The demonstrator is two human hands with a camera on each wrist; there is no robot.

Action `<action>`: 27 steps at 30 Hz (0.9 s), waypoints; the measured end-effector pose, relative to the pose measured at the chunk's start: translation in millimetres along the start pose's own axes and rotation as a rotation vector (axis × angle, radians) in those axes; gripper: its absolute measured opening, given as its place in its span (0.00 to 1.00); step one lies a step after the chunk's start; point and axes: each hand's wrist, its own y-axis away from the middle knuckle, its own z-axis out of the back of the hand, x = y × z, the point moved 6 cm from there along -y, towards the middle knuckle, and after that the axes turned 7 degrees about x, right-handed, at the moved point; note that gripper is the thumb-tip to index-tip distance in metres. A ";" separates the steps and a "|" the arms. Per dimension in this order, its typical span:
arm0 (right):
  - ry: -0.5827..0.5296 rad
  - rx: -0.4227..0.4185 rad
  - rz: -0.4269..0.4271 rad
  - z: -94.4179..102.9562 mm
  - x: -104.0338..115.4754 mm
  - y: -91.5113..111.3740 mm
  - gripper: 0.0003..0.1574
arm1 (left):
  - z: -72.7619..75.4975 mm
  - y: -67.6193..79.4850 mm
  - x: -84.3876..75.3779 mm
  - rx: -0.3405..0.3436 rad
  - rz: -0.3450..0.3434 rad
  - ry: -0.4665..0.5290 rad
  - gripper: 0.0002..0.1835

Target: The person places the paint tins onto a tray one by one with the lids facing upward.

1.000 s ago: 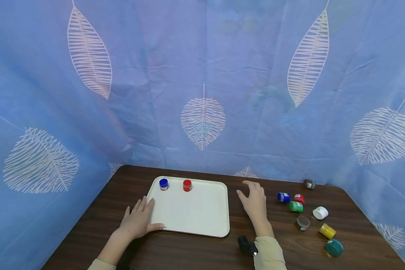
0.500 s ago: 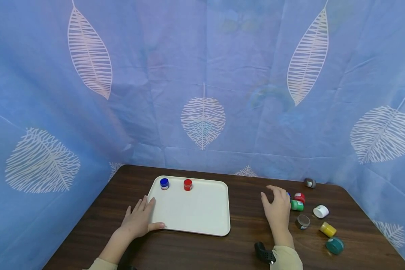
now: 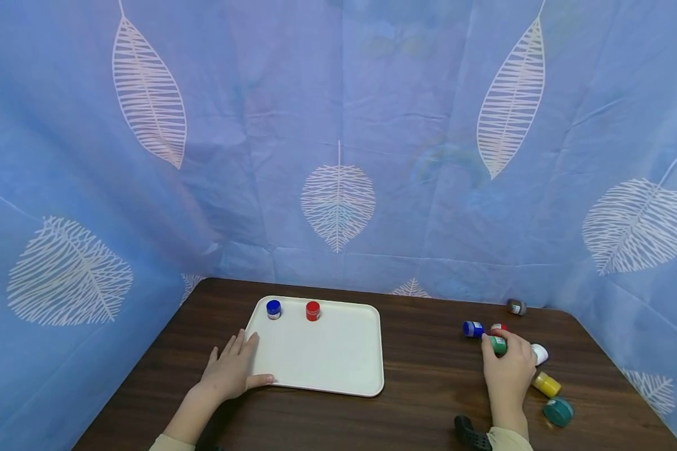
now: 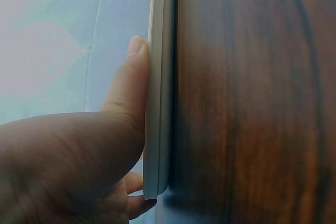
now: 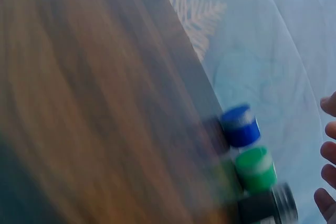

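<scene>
My left hand [image 3: 227, 371] rests on the left front corner of a white tray [image 3: 330, 360], fingers spread and straight. In the left wrist view the thumb [image 4: 131, 77] lies along the tray's edge [image 4: 156, 93]. A blue-lidded jar [image 3: 273, 309] and a red jar [image 3: 313, 311] stand near the tray's back. On the right, my right hand [image 3: 508, 369] hovers by a green jar [image 3: 498, 344], fingers bent loosely. The right wrist view has the fingertips [image 5: 328, 151] apart from the green jar [image 5: 255, 169]. A dark-lidded jar [image 5: 268, 205] there is hidden by the hand in the head view.
Around the right hand lie a blue jar [image 3: 474, 329], a red jar [image 3: 499, 327], a white jar [image 3: 540, 354], a yellow jar [image 3: 547, 384], a teal jar [image 3: 558, 412] and a brown jar [image 3: 516, 307]. A blue curtain [image 3: 338, 125] hangs behind the wooden table [image 3: 338, 416].
My right hand has moved right, from beside the tray to the green jar, passing the blue jar and now covering the dark-lidded one. My left hand stays on the tray.
</scene>
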 end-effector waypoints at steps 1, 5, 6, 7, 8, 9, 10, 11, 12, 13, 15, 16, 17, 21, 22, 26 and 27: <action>0.002 -0.008 -0.001 2.8 -3.0 -0.4 0.20 | 0.2 0.2 -0.1 0.001 0.001 -0.001 0.58; 0.008 0.011 -0.035 10.1 -13.6 -0.4 0.23 | 2.0 1.4 -0.6 0.004 0.004 -0.005 0.57; 0.009 0.026 -0.049 11.0 -15.6 -0.3 0.23 | 2.1 1.5 -0.5 0.003 0.003 -0.005 0.57; 0.011 0.050 -0.071 11.2 -17.9 0.2 0.24 | 2.0 1.7 -0.2 0.004 0.005 -0.003 0.57; 0.012 0.077 -0.089 11.1 -19.8 0.6 0.25 | 2.0 1.7 0.0 0.003 0.005 -0.004 0.57; 0.014 0.103 -0.102 11.0 -21.6 0.8 0.26 | 2.0 1.7 0.0 0.003 0.005 -0.002 0.57; 0.019 0.130 -0.114 10.6 -23.5 1.2 0.27 | 1.6 1.3 0.3 0.003 0.005 -0.002 0.57; 0.024 0.153 -0.122 10.5 -25.2 1.6 0.27 | 1.1 1.0 0.6 0.004 0.005 -0.003 0.57; 0.032 0.172 -0.125 10.5 -26.9 1.9 0.28 | 0.7 0.8 0.7 0.005 0.005 -0.003 0.57; 0.043 0.190 -0.127 10.3 -28.7 2.3 0.28 | 0.2 0.7 0.9 0.007 0.006 -0.004 0.58; 0.058 0.214 -0.125 10.7 -31.6 2.8 0.29 | -0.6 0.1 0.8 0.006 0.004 -0.005 0.58; 0.066 0.223 -0.125 10.8 -33.4 3.2 0.29 | -1.1 -0.1 0.9 0.007 0.005 -0.007 0.58; 0.071 0.233 -0.126 11.1 -34.9 3.4 0.29 | -1.2 0.0 0.8 0.007 0.005 -0.008 0.58; 0.102 0.288 -0.147 11.2 -42.0 3.7 0.29 | -0.4 0.4 0.1 0.000 0.002 -0.012 0.58; 0.113 0.306 -0.156 10.8 -43.9 3.6 0.29 | -0.1 0.7 -0.1 0.001 0.002 -0.012 0.58; 0.151 0.397 -0.188 7.8 -50.4 3.1 0.29 | 0.3 1.3 -0.4 -0.002 -0.004 -0.008 0.57; 0.158 0.421 -0.194 7.0 -51.9 3.0 0.29 | 0.3 1.5 -0.4 -0.002 -0.005 -0.007 0.58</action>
